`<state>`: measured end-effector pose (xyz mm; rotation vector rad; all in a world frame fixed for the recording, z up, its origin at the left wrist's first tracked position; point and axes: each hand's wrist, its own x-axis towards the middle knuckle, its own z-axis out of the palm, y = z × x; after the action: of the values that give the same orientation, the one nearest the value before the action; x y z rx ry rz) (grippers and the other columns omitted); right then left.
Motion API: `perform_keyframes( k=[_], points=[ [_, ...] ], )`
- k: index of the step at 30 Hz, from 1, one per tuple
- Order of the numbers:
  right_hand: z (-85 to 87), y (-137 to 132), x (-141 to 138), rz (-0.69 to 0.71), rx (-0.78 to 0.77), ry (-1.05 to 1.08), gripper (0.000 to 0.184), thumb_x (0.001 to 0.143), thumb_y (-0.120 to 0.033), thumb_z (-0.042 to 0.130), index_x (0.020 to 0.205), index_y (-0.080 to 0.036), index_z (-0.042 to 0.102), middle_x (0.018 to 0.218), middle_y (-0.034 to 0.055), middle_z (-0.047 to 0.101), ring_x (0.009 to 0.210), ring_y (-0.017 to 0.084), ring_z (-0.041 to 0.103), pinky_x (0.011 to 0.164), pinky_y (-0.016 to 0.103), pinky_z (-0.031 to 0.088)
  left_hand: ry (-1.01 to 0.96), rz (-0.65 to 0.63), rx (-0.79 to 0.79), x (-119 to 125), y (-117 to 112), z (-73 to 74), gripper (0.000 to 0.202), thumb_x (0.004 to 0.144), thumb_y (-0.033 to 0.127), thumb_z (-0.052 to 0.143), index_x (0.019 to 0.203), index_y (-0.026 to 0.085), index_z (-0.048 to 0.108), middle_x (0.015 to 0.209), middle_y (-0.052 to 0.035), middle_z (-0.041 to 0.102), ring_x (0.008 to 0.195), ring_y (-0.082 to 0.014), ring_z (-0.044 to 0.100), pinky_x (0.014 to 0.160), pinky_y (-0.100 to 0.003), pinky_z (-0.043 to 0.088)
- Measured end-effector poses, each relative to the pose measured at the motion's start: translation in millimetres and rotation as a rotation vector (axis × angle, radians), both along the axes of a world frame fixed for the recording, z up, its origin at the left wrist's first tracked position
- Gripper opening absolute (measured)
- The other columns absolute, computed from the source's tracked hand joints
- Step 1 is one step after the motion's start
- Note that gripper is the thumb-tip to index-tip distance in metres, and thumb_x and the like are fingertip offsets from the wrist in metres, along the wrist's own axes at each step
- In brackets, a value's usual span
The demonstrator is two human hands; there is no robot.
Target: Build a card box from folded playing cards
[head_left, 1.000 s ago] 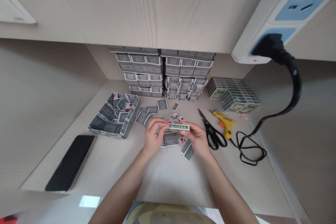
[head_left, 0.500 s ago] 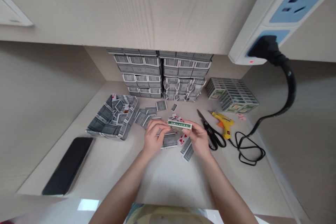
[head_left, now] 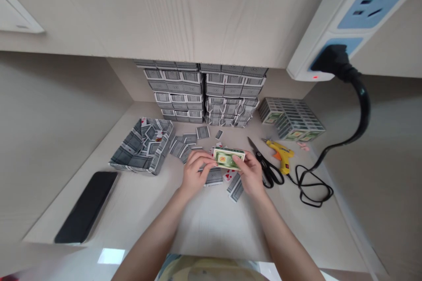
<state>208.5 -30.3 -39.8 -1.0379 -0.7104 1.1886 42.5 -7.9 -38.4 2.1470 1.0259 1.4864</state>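
Note:
Both hands hold a small green card box (head_left: 228,158) above the desk, its printed face tilted toward me. My left hand (head_left: 194,173) pinches its left end with closed fingers. My right hand (head_left: 251,174) grips the right end. Loose playing cards (head_left: 214,176) lie scattered on the desk beneath and beyond the hands.
A tray folded from cards (head_left: 142,145) sits at left, a black phone (head_left: 86,207) nearer the front left. Stacked card-built boxes (head_left: 201,92) line the back, green packs (head_left: 292,118) at right. Scissors (head_left: 266,163), a yellow glue gun (head_left: 280,153) and its black cord (head_left: 313,186) lie right of my hands.
The green box has been turned from edge-on to showing its broad printed face. Both hands stayed in about the same place.

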Motion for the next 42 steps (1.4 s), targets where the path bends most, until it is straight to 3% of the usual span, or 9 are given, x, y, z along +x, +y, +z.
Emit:
perform_keyframes(
  k=[11,19,32,35,38,42],
  points=[
    [-0.6,2,-1,-0.013,-0.053,0.021,0.024,0.063,-0.035,0.071,0.075,-0.018,0.058,0.072,0.0001,0.065,0.065,0.016,0.061,0.065,0.032,0.05,0.007,-0.036,-0.003,0,-1,-2.5,0.007,0.076,0.016,0.058,0.078,0.021,0.062,0.081,-0.0013,0.063,0.085,-0.0151,0.056,0.079,-0.034,0.044],
    [3.9,1,-4,0.035,-0.102,0.11,0.027,0.063,-0.036,0.07,0.08,-0.018,0.058,0.079,0.0025,0.066,0.068,0.019,0.062,0.054,0.031,0.053,0.034,-0.037,-0.032,0,-3,-1.8,0.006,0.078,0.016,0.055,0.077,0.02,0.06,0.085,-0.002,0.062,0.087,-0.0151,0.055,0.081,-0.034,0.043],
    [-1.8,3,-3,0.018,-0.122,0.114,0.028,0.062,-0.037,0.07,0.081,-0.018,0.06,0.082,0.003,0.068,0.072,0.02,0.064,0.058,0.033,0.055,-0.018,-0.159,-0.177,1,-5,-8.1,0.011,0.084,0.013,0.044,0.083,0.021,0.051,0.092,-0.0042,0.067,0.109,-0.0175,0.052,0.089,-0.04,0.043],
    [-2.7,4,-1,0.026,-0.131,0.142,0.028,0.063,-0.035,0.071,0.082,-0.018,0.06,0.084,0.0037,0.068,0.074,0.021,0.064,0.058,0.033,0.055,-0.043,-0.176,-0.206,2,-5,-10.3,0.012,0.085,0.015,0.041,0.084,0.021,0.051,0.094,-0.0049,0.066,0.105,-0.0162,0.055,0.091,-0.04,0.042],
    [-3.9,5,2,0.037,-0.152,0.167,0.028,0.063,-0.035,0.07,0.083,-0.017,0.061,0.085,0.0048,0.068,0.075,0.022,0.064,0.057,0.034,0.055,-0.057,-0.169,-0.229,3,-6,-13.8,0.011,0.086,0.017,0.039,0.083,0.021,0.049,0.083,-0.0025,0.067,0.091,-0.0141,0.061,0.093,-0.04,0.042],
    [-3.6,7,5,0.028,-0.16,0.178,0.03,0.063,-0.036,0.07,0.083,-0.016,0.061,0.084,0.0061,0.069,0.074,0.024,0.065,0.057,0.036,0.056,-0.027,-0.065,-0.248,2,-8,-17.1,0.009,0.086,0.021,0.043,0.084,0.02,0.051,0.066,0.0014,0.061,0.074,-0.0122,0.061,0.077,-0.03,0.048]
  ],
)
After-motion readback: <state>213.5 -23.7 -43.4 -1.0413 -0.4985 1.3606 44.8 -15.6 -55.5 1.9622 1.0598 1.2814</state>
